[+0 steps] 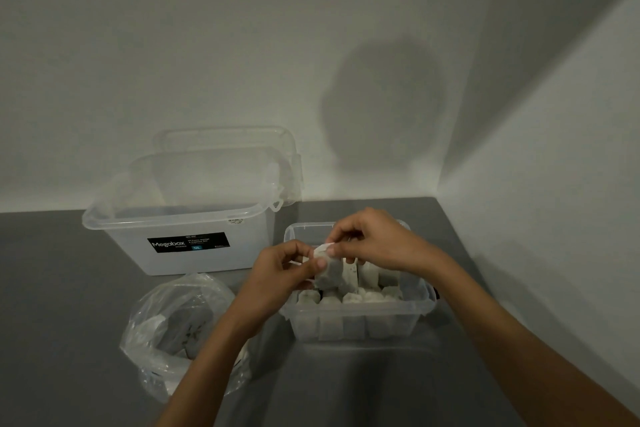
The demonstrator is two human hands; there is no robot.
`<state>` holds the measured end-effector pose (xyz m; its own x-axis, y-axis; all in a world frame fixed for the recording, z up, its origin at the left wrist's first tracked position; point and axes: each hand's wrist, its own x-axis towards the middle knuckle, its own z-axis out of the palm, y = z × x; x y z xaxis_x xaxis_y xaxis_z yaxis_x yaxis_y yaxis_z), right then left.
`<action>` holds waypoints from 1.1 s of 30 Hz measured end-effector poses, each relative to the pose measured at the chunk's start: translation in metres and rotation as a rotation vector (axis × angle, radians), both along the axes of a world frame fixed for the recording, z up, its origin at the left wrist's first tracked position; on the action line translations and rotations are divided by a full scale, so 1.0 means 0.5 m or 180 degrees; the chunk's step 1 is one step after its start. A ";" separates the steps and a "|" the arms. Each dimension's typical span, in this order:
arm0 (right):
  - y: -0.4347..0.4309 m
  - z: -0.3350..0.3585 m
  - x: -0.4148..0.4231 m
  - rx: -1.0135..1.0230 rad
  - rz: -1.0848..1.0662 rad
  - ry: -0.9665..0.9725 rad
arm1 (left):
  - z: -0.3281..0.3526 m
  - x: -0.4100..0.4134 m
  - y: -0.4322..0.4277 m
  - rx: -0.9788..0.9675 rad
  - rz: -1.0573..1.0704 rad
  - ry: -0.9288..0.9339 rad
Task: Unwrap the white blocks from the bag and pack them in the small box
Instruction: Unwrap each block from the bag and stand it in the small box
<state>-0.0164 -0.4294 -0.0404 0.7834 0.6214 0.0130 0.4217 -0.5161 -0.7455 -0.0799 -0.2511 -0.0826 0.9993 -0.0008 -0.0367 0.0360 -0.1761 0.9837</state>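
Dim grey tabletop, white corner walls. Above the small box the left hand pinches a wrapped block; the right hand pinches its wrapper flap. The bag lies left of the box, its contents murky and partly behind a forearm.

Pretty dim in here, the light's flat and greyish. The desk is a plain matte grey top pushed right into a corner, where the back wall meets the right wall, both bare and off-white. Big soft roundish shadow on the back wall near the corner. The darker band along the very top might be ceiling, hard to tell.
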 end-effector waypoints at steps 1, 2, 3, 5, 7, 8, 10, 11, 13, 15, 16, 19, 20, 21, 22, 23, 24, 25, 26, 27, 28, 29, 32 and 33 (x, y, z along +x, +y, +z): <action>-0.004 -0.001 0.006 0.0043 -0.0076 0.0010 | 0.001 0.002 -0.001 0.0029 0.0017 -0.0020; -0.009 -0.001 0.014 0.0086 -0.0191 0.0007 | 0.002 0.002 -0.002 0.0054 0.0042 -0.0038; -0.015 -0.004 0.024 0.0094 -0.0336 -0.0017 | 0.001 0.003 -0.001 0.0066 0.0071 -0.0054; -0.028 -0.020 0.047 -0.0067 -0.0619 -0.0118 | -0.001 0.002 0.001 0.0054 0.0122 -0.0051; -0.039 -0.049 0.068 -0.0427 -0.0792 -0.0212 | -0.005 0.000 0.003 0.0072 0.0151 -0.0016; -0.042 -0.066 0.076 -0.0627 -0.0826 -0.0213 | -0.008 -0.001 0.004 0.0092 0.0152 0.0001; -0.042 -0.099 0.087 -0.0936 -0.0850 -0.0116 | -0.013 -0.003 0.005 0.0124 0.0132 0.0024; -0.040 -0.114 0.091 -0.1047 -0.0865 -0.0062 | -0.015 -0.004 0.005 0.0140 0.0122 0.0027; -0.035 -0.141 0.095 -0.1222 -0.0908 0.0024 | -0.017 -0.004 0.007 0.0161 0.0113 0.0032; -0.028 -0.164 0.101 -0.1361 -0.0967 0.0061 | -0.017 -0.004 0.008 0.0150 0.0122 0.0024; -0.025 -0.173 0.104 -0.1413 -0.1012 0.0058 | -0.017 -0.004 0.009 0.0146 0.0132 0.0024; -0.018 -0.189 0.108 -0.1532 -0.1129 -0.0097 | -0.019 -0.004 0.014 0.0146 0.0136 0.0025; -0.017 -0.190 0.107 -0.1559 -0.1153 -0.0148 | -0.021 -0.005 0.015 0.0143 0.0131 0.0022; -0.016 -0.190 0.106 -0.1589 -0.1167 -0.0183 | -0.022 -0.005 0.017 0.0148 0.0122 0.0012; -0.017 -0.191 0.104 -0.1627 -0.1174 -0.0211 | -0.022 -0.005 0.018 0.0153 0.0108 -0.0006; -0.018 -0.192 0.104 -0.1671 -0.1182 -0.0237 | -0.023 -0.005 0.019 0.0141 0.0102 -0.0023; -0.019 -0.191 0.104 -0.1701 -0.1204 -0.0263 | -0.022 -0.005 0.020 0.0108 0.0110 -0.0030; -0.020 -0.189 0.104 -0.1700 -0.1226 -0.0287 | -0.022 -0.003 0.020 0.0068 0.0133 -0.0022; -0.021 -0.183 0.105 -0.1633 -0.1249 -0.0309 | -0.021 0.000 0.021 0.0032 0.0157 0.0007; -0.022 -0.174 0.105 -0.1479 -0.1258 -0.0319 | -0.020 0.002 0.022 0.0009 0.0163 0.0050; -0.023 -0.158 0.102 -0.1262 -0.1219 -0.0325 | -0.018 0.005 0.022 0.0017 0.0140 0.0097; -0.023 -0.138 0.094 -0.1034 -0.1137 -0.0322 | -0.015 0.009 0.023 0.0085 0.0088 0.0124; -0.016 -0.072 0.057 -0.0370 -0.0770 -0.0154 | 0.002 0.026 0.020 0.0547 -0.0177 0.0086; -0.014 -0.056 0.047 -0.0170 -0.0653 -0.0061 | 0.008 0.033 0.017 0.0717 -0.0309 0.0044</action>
